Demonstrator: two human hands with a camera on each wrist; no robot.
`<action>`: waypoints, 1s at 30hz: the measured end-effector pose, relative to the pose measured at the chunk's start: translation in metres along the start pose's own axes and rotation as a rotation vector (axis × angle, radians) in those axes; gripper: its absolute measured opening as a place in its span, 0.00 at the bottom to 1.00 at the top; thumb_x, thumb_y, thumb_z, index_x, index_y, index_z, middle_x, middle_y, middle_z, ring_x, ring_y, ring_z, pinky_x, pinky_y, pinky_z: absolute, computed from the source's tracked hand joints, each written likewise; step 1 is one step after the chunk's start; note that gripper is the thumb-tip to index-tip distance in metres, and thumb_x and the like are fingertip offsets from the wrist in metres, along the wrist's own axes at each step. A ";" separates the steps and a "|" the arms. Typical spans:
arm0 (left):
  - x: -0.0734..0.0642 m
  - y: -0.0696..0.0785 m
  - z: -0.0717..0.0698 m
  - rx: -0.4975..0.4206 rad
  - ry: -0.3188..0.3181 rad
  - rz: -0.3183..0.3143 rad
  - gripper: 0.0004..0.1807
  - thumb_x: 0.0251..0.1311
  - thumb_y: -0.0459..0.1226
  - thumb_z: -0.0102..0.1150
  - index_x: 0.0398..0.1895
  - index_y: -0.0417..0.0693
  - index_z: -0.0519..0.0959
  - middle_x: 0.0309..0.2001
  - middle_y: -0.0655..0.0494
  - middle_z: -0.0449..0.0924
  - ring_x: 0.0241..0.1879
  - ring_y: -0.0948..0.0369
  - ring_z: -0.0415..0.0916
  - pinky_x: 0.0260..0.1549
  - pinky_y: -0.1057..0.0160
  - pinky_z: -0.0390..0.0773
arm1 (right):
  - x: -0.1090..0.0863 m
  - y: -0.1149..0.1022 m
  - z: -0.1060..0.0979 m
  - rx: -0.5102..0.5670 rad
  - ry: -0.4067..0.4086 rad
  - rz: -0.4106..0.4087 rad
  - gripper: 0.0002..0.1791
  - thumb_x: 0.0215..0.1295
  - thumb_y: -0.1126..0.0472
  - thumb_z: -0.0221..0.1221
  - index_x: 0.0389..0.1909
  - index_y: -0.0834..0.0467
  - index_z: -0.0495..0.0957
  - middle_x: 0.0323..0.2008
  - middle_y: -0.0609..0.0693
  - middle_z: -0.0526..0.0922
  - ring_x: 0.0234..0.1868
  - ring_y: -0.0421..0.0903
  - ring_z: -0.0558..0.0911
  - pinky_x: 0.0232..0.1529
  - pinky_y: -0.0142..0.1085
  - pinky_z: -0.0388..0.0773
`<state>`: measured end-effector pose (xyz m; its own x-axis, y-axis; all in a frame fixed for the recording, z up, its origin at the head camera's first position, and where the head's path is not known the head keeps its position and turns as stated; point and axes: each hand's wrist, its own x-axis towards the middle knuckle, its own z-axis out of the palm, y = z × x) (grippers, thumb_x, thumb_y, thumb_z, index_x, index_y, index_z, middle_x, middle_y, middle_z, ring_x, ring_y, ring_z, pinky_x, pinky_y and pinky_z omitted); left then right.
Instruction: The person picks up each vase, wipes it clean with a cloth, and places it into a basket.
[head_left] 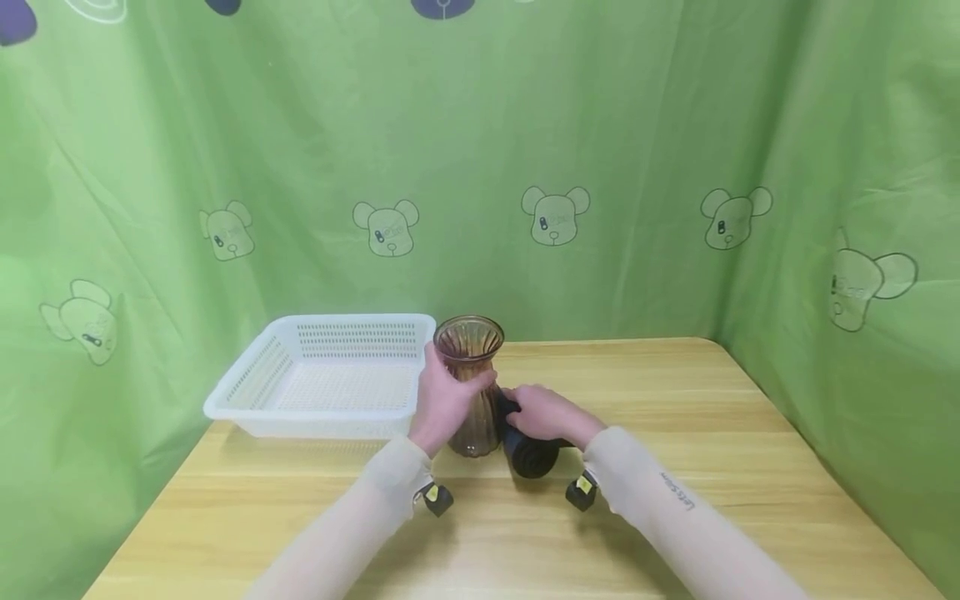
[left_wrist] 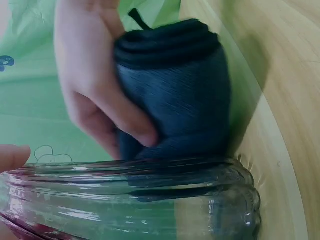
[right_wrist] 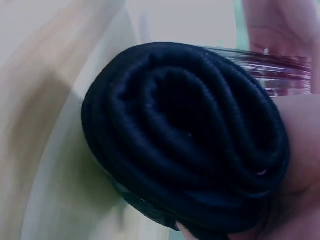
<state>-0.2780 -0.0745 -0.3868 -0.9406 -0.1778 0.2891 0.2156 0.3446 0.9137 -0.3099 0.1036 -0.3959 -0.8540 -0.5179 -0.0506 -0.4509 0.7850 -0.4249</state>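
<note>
A ribbed, amber-tinted glass vase with a flared rim stands upright near the middle of the wooden table. My left hand grips it around its upper part, thumb across the near side. Just right of the vase is a tightly rolled dark blue cloth, its spiral end filling much of the right wrist view. My right hand holds the roll from above, with fingers curled round it. In the left wrist view, the rolled cloth is close against the glass vase, and a short dark strap sticks out from its end.
A white perforated plastic basket sits left of the vase, close to my left hand, with its slatted bottom visible. Green curtains with bear-head prints hang behind and along both sides of the wooden table.
</note>
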 end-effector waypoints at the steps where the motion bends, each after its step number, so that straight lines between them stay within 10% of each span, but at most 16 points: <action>1: 0.000 -0.001 0.000 -0.002 0.003 0.003 0.47 0.46 0.47 0.77 0.67 0.52 0.60 0.60 0.50 0.78 0.62 0.53 0.75 0.66 0.49 0.73 | -0.001 0.000 -0.002 0.018 0.006 -0.003 0.30 0.68 0.63 0.58 0.70 0.62 0.69 0.56 0.65 0.82 0.38 0.47 0.81 0.46 0.44 0.82; 14: 0.003 -0.008 -0.005 -0.003 0.004 0.098 0.39 0.46 0.41 0.77 0.64 0.50 0.70 0.57 0.50 0.71 0.57 0.54 0.71 0.62 0.51 0.74 | -0.006 -0.031 -0.054 0.062 0.170 -0.102 0.12 0.71 0.60 0.57 0.50 0.58 0.81 0.35 0.53 0.83 0.31 0.46 0.79 0.33 0.38 0.78; 30: 0.002 -0.004 -0.003 -0.053 -0.029 0.074 0.48 0.45 0.46 0.79 0.69 0.54 0.62 0.61 0.55 0.76 0.62 0.56 0.75 0.66 0.51 0.73 | 0.004 0.000 0.012 -0.051 0.048 0.022 0.27 0.69 0.62 0.56 0.69 0.61 0.71 0.53 0.65 0.84 0.38 0.48 0.81 0.44 0.45 0.83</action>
<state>-0.2804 -0.0792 -0.3890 -0.9286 -0.1269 0.3488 0.2977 0.3065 0.9041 -0.3104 0.0968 -0.4070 -0.8749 -0.4840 -0.0152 -0.4431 0.8129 -0.3779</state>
